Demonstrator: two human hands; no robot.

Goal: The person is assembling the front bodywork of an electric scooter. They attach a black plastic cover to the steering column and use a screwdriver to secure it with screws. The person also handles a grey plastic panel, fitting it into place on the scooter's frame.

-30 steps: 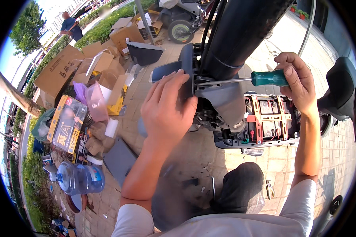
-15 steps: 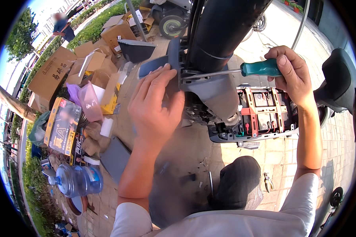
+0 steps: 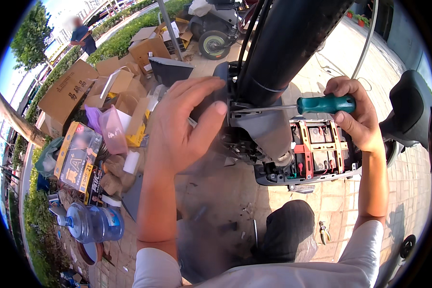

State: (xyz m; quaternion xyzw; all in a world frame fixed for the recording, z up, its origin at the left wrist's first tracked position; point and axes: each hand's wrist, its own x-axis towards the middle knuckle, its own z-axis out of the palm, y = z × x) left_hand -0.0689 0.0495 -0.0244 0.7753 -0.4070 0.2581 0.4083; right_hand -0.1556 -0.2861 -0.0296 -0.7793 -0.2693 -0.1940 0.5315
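My right hand (image 3: 357,120) grips the green handle of a screwdriver (image 3: 324,104), thumb below and fingers curled over the end. Its metal shaft points left, and the tip reaches the top edge of a grey plastic cover (image 3: 266,129) beneath the thick black column (image 3: 283,57) of an electric scooter. I cannot make out what the tip meets. On the other side, my left hand (image 3: 180,125) is open, thumb apart from the fingers. Its fingertips are beside the dark front panel (image 3: 221,72); whether they touch it cannot be told.
Wired batteries (image 3: 319,134) under a red and tan frame sit in the scooter's open floor. Pliers (image 3: 325,233) lie on the paving. Cardboard boxes (image 3: 67,91), a battery carton (image 3: 79,156) and a blue water jug (image 3: 96,223) crowd the left. A black seat (image 3: 408,110) stands at right.
My left hand's thumb has spread away from its fingers. The right hand has shifted its hold round the screwdriver handle, its thumb now lower. The whole view has shifted slightly.
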